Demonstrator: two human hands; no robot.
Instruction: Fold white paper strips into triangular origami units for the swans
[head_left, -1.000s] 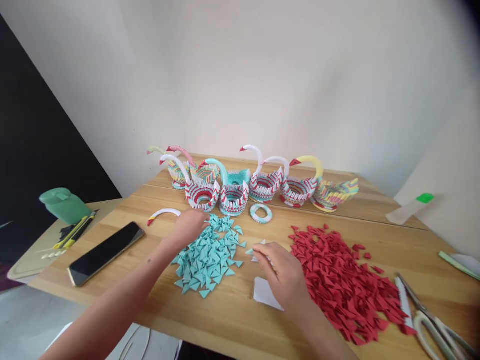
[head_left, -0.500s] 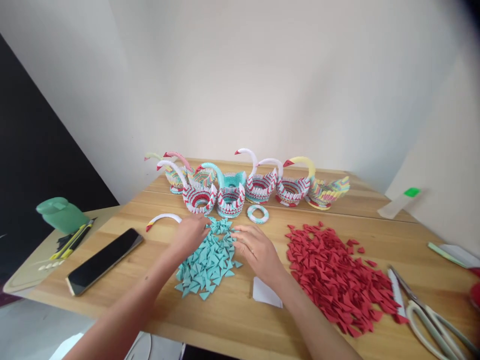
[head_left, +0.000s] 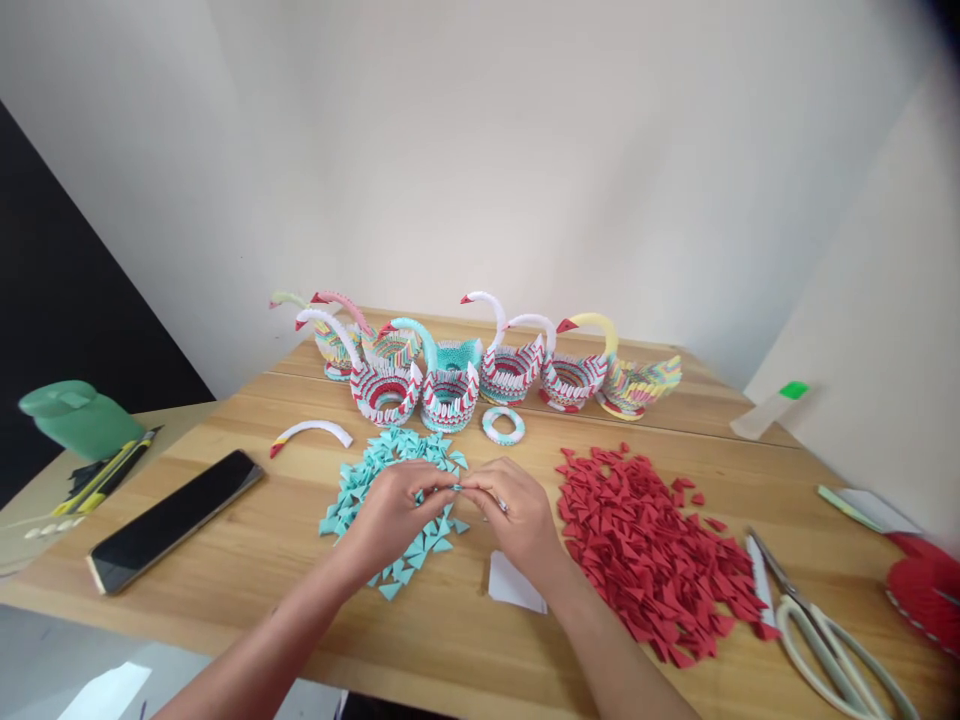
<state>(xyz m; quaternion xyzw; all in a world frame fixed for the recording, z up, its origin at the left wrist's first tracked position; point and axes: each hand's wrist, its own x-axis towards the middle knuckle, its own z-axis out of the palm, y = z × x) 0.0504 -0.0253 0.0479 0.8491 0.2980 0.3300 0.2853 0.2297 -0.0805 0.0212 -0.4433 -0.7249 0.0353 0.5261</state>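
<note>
My left hand [head_left: 397,508] and my right hand [head_left: 516,508] meet fingertip to fingertip over the right side of a teal pile. Pinched between them is a small teal folded paper triangle [head_left: 457,487], mostly hidden by the fingers. Something pale shows under the right fingers, too small to make out. Below and left of the hands spreads the pile of teal paper triangles [head_left: 360,485]. A white paper slip [head_left: 516,582] lies beside my right wrist.
Paper swans [head_left: 448,400] line the back, with a teal-and-white ring [head_left: 503,426] before them. A white curved neck piece [head_left: 311,428] and phone [head_left: 176,520] lie left. Red triangles [head_left: 652,550], scissors [head_left: 817,630] and a clear green-tipped strip [head_left: 769,412] are right. A green object [head_left: 79,418] stands far left.
My left hand has moved right from the back of the teal pile to meet my right hand. Their fingertips now pinch a teal piece together. The view has shifted slightly.
</note>
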